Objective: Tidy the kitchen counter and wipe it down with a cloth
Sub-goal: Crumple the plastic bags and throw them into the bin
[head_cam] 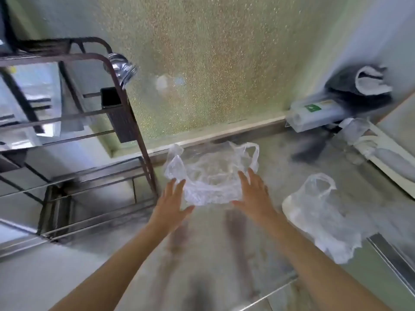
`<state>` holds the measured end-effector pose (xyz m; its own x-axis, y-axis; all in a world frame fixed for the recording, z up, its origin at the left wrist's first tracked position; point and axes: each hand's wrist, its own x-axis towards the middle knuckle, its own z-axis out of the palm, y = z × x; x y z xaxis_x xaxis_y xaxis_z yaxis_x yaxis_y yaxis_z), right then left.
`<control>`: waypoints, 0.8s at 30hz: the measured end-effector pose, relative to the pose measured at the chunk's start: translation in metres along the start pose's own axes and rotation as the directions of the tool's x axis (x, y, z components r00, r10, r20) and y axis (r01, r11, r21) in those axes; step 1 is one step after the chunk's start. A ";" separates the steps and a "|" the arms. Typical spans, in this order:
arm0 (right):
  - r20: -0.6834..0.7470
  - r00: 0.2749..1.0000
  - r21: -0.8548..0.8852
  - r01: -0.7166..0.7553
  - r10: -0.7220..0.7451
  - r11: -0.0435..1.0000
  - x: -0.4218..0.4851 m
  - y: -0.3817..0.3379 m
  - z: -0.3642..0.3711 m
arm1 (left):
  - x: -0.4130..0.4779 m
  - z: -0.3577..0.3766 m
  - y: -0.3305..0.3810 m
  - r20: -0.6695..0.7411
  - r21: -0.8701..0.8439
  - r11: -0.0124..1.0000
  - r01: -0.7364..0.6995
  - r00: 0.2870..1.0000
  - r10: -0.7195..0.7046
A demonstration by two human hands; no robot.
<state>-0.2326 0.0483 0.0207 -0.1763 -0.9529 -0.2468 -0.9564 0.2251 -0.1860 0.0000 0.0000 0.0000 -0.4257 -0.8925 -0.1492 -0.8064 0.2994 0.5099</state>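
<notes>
Two bare arms reach out over the shiny metal worktop [276,167]. The left hand [173,202] and the right hand [253,194] are side by side with a gap between them. On both hands the fingers are straight and spread wide, so each grip is loose and holds nothing. A see-through plastic bag [211,173] lies crumpled on the worktop near the back wall [213,52], which is green and sparkly. The tips of the fingers are right at the near edge of this bag, one hand on each side. The picture is blurry, so I cannot tell if they touch it. A second bag [318,216], also see-through, lies on the worktop to the right of the right hand, apart from the first one. On the left stands a brown metal rack [67,56] with a dark box [118,115] fixed to its side. A shiny metal thing [121,68] hangs from its top corner. In the far right corner there is a clear box [314,115] with a green sticker. A dark cloth [350,88] sits bunched on top of it, and a white cloth [370,83] is tucked in with it. Both cloths are well away from the hands.
</notes>
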 end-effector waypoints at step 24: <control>-0.099 0.984 0.734 0.171 -0.146 0.657 0.045 0.012 -0.001 | 0.122 0.042 0.034 -0.076 -0.215 0.849 -0.482 0.875 0.477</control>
<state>-0.2521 0.0079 0.0080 -0.0574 -0.9909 -0.1217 -0.4877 0.1342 -0.8626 -0.0965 -0.0841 -0.0365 -0.7266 -0.6639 0.1770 -0.3917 0.6118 0.6872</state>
